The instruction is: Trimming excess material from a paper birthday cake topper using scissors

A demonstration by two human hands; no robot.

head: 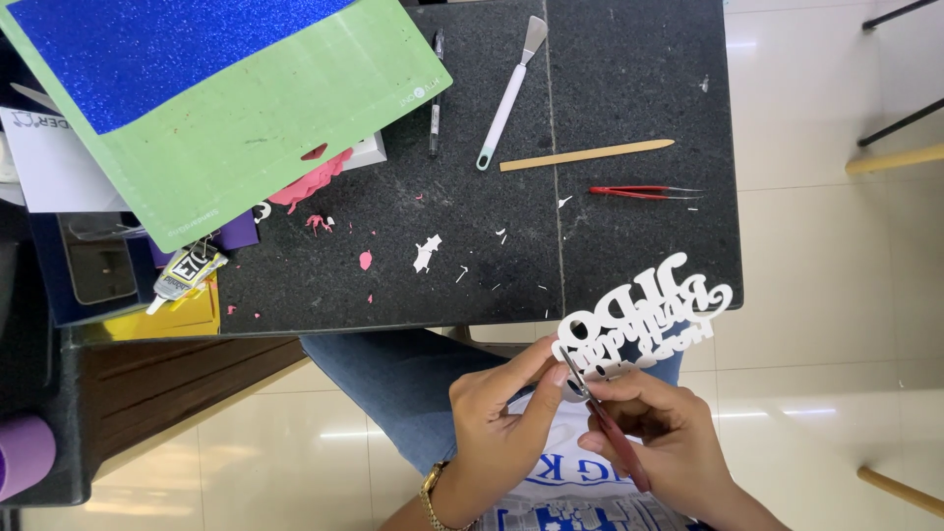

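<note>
My left hand (501,418) pinches the lower edge of a white paper cut-out of looping script letters (644,320), held in the air just below the table's front edge. My right hand (654,433) grips a thin tool with a red handle (615,438); its metal tip touches the cut-out near my left fingertips. Both hands hover over my lap, above blue jeans and a white printed shirt.
On the dark speckled table (629,88) lie red tweezers (644,193), a wooden stick (586,154), a white-handled spatula (509,90), a pen (435,93) and paper scraps. A green cutting mat (265,128) with a blue glitter sheet (147,49) is at left, a glue tube (185,272) below it.
</note>
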